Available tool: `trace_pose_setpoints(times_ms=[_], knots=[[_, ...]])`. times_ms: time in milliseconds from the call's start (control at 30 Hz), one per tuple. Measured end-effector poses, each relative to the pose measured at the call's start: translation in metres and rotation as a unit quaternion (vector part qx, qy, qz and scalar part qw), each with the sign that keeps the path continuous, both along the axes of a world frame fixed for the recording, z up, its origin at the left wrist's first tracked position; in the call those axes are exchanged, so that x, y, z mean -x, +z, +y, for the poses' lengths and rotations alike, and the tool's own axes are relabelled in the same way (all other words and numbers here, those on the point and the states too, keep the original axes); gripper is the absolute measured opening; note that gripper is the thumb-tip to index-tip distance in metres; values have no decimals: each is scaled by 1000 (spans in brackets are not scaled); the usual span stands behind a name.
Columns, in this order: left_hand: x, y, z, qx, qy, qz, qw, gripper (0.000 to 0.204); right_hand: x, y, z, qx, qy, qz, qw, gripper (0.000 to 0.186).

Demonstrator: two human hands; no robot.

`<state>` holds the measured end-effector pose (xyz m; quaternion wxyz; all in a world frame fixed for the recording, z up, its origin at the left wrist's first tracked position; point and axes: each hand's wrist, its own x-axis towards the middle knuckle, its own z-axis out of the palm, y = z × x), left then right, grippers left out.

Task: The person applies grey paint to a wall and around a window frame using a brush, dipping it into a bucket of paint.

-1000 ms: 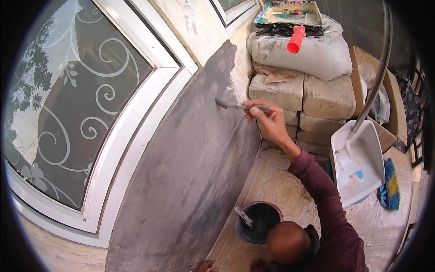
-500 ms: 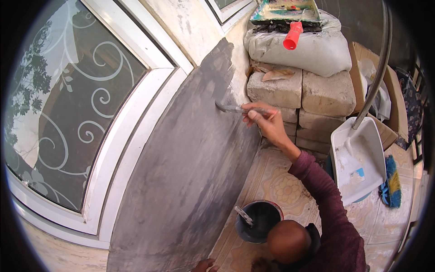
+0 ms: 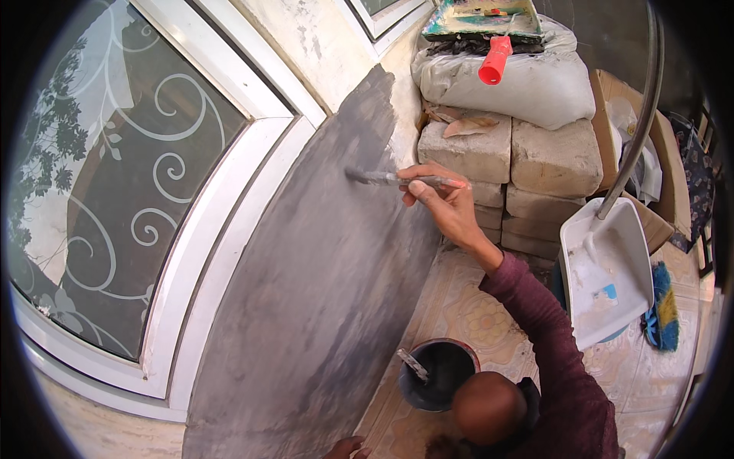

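My right hand (image 3: 443,200) is closed around the handle of a paintbrush (image 3: 386,179), with the thumb pressed on it from below. The brush lies nearly level, and its dark bristles touch the wall (image 3: 306,252), which is coated in streaky grey. A reddish tip of the handle sticks out past my fingers. At the lower edge, my left hand (image 3: 348,447) shows only in part, low beside the wall; its visible fingers are apart, with nothing seen in them. Between the wall and my body stands a bucket (image 3: 451,375) of dark grey liquid, a smeared stick leaning inside it.
A white-framed window (image 3: 229,229) borders the wall on the left. Stacked blocks (image 3: 466,153) carry a white sack (image 3: 505,88) and a paint tray (image 3: 478,19) with a red-handled roller. To the right are a dustpan (image 3: 604,268), a blue-yellow broom head (image 3: 664,310) and a cardboard box (image 3: 665,176).
The brush has moved left across the wall and straightened to nearly level. My right hand has shifted slightly left with it. The left hand stays at the lower edge.
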<state>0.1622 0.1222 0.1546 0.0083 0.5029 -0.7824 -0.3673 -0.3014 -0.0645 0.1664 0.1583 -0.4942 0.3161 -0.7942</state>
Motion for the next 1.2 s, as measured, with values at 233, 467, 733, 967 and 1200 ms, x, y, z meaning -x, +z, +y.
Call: trace_pose_setpoints(times_ms=[233,467,733,967,1200], knots=[[4,-12,-9,46,-83,6,995,35,110,21,-55,29,-95,-147,984,27],[-8,-14,-3,-16,-1,30,999,37,11,23,-17,11,-68,-22,997,25],[-7,-27,-6,-52,-1,25,998,38,107,35,-58,42,-105,-125,986,26],[-8,-9,-7,-94,48,-16,994,39,39,39,-37,45,-19,-42,998,26],[-6,-18,-10,-47,-13,16,999,42,129,40,-80,42,-77,-155,984,28]])
